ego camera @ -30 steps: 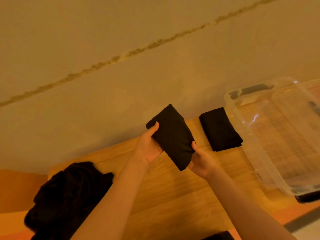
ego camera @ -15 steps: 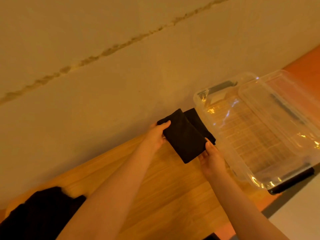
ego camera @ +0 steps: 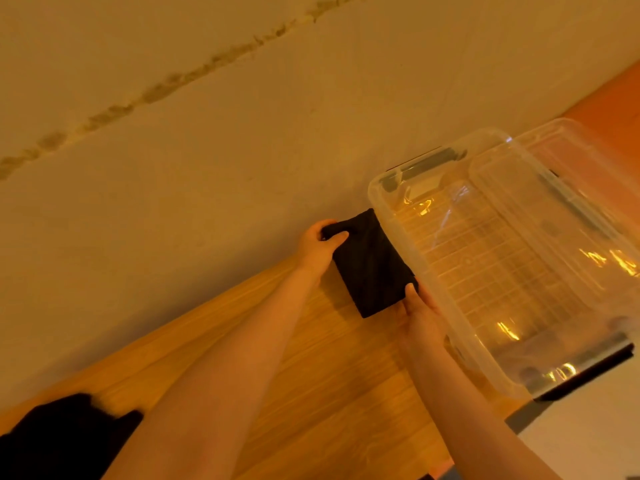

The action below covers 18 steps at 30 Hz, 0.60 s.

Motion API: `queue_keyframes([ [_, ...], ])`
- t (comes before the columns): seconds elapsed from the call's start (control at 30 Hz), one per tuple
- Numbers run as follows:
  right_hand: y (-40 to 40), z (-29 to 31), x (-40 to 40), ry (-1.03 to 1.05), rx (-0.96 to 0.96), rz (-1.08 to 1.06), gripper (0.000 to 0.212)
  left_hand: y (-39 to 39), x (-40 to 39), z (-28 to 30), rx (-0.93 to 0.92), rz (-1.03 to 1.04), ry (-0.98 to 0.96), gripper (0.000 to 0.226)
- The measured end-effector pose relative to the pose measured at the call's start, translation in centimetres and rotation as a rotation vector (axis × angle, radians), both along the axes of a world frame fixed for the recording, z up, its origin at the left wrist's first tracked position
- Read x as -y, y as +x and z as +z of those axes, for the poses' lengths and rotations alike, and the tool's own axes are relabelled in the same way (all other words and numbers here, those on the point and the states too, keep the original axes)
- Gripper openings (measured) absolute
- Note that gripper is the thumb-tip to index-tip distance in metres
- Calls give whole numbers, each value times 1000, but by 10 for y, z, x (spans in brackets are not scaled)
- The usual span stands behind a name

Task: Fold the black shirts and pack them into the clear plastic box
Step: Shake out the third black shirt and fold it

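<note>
Woodgrain table point(ego camera: 332, 393): both hands, left point(ego camera: 317, 251) and right point(ego camera: 420, 318), pinch a folded black shirt point(ego camera: 372, 268) beside the clear box point(ego camera: 446, 306).

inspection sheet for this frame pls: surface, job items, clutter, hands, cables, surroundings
Surface: wooden table, against the wall.
Job's things: folded black shirt held beside the clear plastic box; box open, no shirt seen inside; unfolded black shirts heaped at near left.
Clutter: nothing seen.
Grippers: left hand grips the folded shirt's far corner; right hand holds its near corner.
Cables: nothing seen.
Surroundings: plain wall with a rough diagonal seam.
</note>
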State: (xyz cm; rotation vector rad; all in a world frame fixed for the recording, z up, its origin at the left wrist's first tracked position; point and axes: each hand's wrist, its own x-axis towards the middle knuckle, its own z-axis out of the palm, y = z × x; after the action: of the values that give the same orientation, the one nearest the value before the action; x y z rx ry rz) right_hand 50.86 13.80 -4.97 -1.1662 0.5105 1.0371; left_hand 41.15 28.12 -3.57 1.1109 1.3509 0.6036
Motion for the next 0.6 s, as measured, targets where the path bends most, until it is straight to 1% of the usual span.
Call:
queue_keyframes([
  [0.1, -2, 0, 0, -21, -15, -66, 38, 6, 0, 3, -13, -18, 27, 42],
  [0.2, -3, 0, -3, -102, -6, -92, 38, 8, 0, -3, -44, 27, -20, 48],
  [0.27, -4, 0, -5, -134, 26, -92, 37, 4, 1, -7, -28, 75, -62, 44],
  [0.33, -6, -1, -6, -160, 65, -72, 37, -1, 1, -9, -80, 75, -49, 38],
  [0.4, -8, -4, -5, -215, 115, -30, 36, -6, 5, -6, -169, 85, 8, 39],
  [0.43, -8, -5, -5, -258, 159, 0, 35, -7, 9, -4, -196, 104, 41, 42],
  [0.5, -10, -4, 0, -337, 277, 88, 33, -10, 25, -2, -184, 119, 112, 47],
  [0.57, -18, 0, 11, -436, 455, 228, 28, -16, 52, -8, -207, 15, 239, 51],
  [0.6, -23, 1, 21, -471, 599, 316, 26, -20, 67, -13, -269, -94, 315, 54],
])
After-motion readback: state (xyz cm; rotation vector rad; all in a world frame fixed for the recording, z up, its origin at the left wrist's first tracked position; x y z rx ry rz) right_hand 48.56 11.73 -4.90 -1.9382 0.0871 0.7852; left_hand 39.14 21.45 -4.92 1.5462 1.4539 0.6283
